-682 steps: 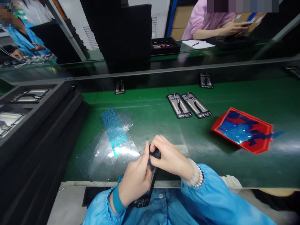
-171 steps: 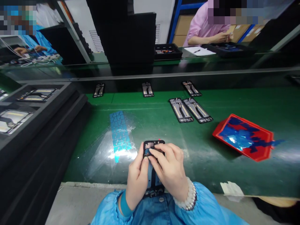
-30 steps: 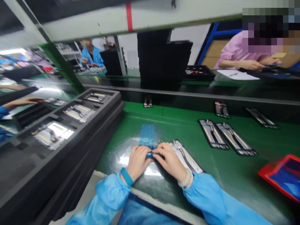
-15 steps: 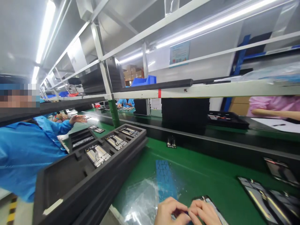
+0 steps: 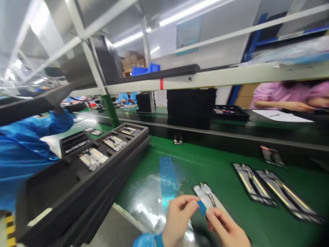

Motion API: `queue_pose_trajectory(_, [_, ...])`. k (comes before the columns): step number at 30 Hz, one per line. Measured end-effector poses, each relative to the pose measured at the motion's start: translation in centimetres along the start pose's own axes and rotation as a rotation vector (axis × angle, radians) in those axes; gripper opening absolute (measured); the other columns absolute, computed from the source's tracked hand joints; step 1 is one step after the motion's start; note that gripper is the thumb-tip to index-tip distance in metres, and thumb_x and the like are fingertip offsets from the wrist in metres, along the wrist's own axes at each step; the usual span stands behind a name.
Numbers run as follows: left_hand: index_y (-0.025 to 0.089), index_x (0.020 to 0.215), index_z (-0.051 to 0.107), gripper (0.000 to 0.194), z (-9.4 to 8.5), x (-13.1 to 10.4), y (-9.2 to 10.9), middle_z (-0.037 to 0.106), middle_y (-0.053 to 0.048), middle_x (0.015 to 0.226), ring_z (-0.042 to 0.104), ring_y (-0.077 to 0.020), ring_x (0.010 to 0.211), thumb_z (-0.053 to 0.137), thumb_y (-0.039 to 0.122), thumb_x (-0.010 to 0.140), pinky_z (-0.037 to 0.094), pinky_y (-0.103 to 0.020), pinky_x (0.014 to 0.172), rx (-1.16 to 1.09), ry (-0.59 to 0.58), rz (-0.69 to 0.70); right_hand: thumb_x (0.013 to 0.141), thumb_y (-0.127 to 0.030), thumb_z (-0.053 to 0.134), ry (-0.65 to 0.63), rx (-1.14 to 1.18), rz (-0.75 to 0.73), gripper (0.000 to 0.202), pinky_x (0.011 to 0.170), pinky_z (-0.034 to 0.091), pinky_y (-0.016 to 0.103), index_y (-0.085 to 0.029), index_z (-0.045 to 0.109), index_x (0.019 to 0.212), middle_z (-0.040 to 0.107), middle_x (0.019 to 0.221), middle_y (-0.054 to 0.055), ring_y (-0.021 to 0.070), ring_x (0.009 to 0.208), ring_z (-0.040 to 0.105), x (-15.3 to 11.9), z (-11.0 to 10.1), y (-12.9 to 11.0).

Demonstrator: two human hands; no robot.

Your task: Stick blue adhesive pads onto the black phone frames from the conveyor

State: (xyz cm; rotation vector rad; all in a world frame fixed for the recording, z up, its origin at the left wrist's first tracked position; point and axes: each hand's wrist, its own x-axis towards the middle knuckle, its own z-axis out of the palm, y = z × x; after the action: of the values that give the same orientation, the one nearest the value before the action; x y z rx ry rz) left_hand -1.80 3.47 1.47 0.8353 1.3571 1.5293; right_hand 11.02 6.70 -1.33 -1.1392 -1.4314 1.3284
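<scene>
Between my two hands is a small blue film piece (image 5: 202,207), pinched at its edges. My left hand (image 5: 179,216) has thumb and forefinger closed on its left side. On its right side, my right hand (image 5: 227,228) grips with the thumb and fingers. Just beneath lies a phone screen assembly (image 5: 207,194) on the green mat, partly hidden by my right hand. Left of it, a blue film sheet (image 5: 168,175) marked into sections lies by clear plastic film (image 5: 145,195).
At left, stacked black foam trays (image 5: 84,192) hold several phone parts. More phone screen assemblies (image 5: 253,183) lie on the green mat (image 5: 205,161) at right. A black ledge (image 5: 221,135) runs behind. Co-workers sit at left, in a blue sleeve (image 5: 28,137), and across, in pink (image 5: 272,92).
My hands have drawn slightly apart, and the blue film piece now shows between them. The view has tilted down and turned right. The co-worker at left has moved their arm.
</scene>
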Motion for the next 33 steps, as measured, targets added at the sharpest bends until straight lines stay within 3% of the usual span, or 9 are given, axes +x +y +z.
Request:
queue_pose_trajectory(6, [0.016,0.075,0.074,0.012,-0.4,0.3,-0.2,0.071,-0.003,0.072,0.059,-0.0133,0.067,0.07,0.022,0.065,0.043,-0.022,0.063,0.034,-0.062,-0.056,0.067,-0.052,0.066,0.016,0.254,0.134,0.037,0.055,0.037,0.024,-0.016,0.056,0.059,0.05,0.053,-0.001,0.0116,0.054,0.044,-1.5,0.6,-1.9])
queue_pose_trajectory(12, [0.014,0.072,0.07,0.016,0.2,0.7,-1.3,0.059,0.002,0.055,0.045,-0.0073,0.048,0.069,0.028,0.066,0.034,-0.019,0.047,0.007,-0.105,-0.116,0.071,-0.046,0.064,0.034,0.295,0.167,0.033,0.054,0.034,0.023,-0.016,0.053,0.061,0.048,0.051,-0.003,0.01,0.052,0.042,-2.2,1.1,-1.5])
queue_pose_trajectory(16, [0.015,0.073,0.068,0.016,0.4,0.7,-1.5,0.064,0.0,0.066,0.054,-0.01,0.062,0.07,0.03,0.068,0.041,-0.019,0.058,0.022,-0.081,-0.074,0.078,-0.042,0.056,0.135,0.023,-0.005,0.027,0.053,0.038,0.025,-0.018,0.056,0.065,0.05,0.054,-0.002,0.0122,0.052,0.047,-2.3,0.5,-0.8])
queue_pose_trajectory(18, [0.018,0.092,0.067,0.027,0.1,1.0,-1.6,0.067,-0.001,0.077,0.056,-0.0103,0.068,0.071,0.03,0.069,0.042,-0.018,0.06,0.023,-0.06,-0.049,0.083,-0.039,0.05,0.254,-0.242,-0.162,0.026,0.061,0.043,0.029,-0.019,0.059,0.069,0.057,0.063,0.002,0.0158,0.061,0.053,-1.9,-0.7,-0.1])
queue_pose_trajectory(20, [0.021,0.119,0.053,0.05,-0.3,1.5,-1.8,0.067,-0.003,0.091,0.056,-0.0093,0.065,0.067,0.035,0.073,0.042,-0.018,0.053,0.006,-0.027,-0.068,0.081,-0.04,0.053,0.329,-0.544,-0.277,0.025,0.073,0.045,0.037,-0.018,0.062,0.088,0.063,0.084,0.009,0.0234,0.081,0.057,-1.2,-2.3,1.1])
queue_pose_trajectory(22, [0.02,0.131,0.04,0.062,-0.6,1.9,-2.3,0.064,-0.01,0.107,0.057,-0.01,0.065,0.063,0.041,0.077,0.044,-0.019,0.049,0.005,-0.02,-0.168,0.073,-0.041,0.062,0.302,-0.79,-0.299,0.052,0.082,0.044,0.045,-0.012,0.053,0.116,0.059,0.106,0.017,0.0321,0.1,0.053,-0.7,-3.6,2.4])
queue_pose_trajectory(24, [0.015,0.131,0.041,0.063,-0.4,2.0,-2.9,0.056,-0.018,0.123,0.063,-0.0149,0.078,0.062,0.041,0.078,0.052,-0.024,0.061,0.031,-0.063,-0.291,0.068,-0.036,0.066,0.25,-0.908,-0.265,0.079,0.085,0.044,0.049,-0.006,0.034,0.134,0.054,0.113,0.021,0.0356,0.106,0.049,-0.8,-4.1,3.6])
queue_pose_trajectory(29, [0.017,0.14,0.03,0.071,1.1,1.5,-4.0,0.048,-0.014,0.137,0.054,-0.0208,0.116,0.063,0.032,0.079,0.044,-0.029,0.095,0.064,-0.079,-0.288,0.072,-0.032,0.064,0.235,-0.784,-0.234,0.084,0.086,0.046,0.045,-0.013,0.018,0.14,0.051,0.118,0.016,0.031,0.108,0.048,-4.1,-2.4,4.0])
queue_pose_trajectory(33, [0.017,0.136,0.038,0.058,1.2,1.0,-3.5,0.051,-0.009,0.135,0.051,-0.0186,0.12,0.057,0.028,0.082,0.041,-0.026,0.098,0.096,-0.139,-0.078,0.078,-0.033,0.061,0.317,-0.551,-0.299,0.044,0.087,0.044,0.042,-0.022,0.047,0.119,0.052,0.116,0.011,0.0265,0.107,0.049,-5.4,-2.7,2.1])
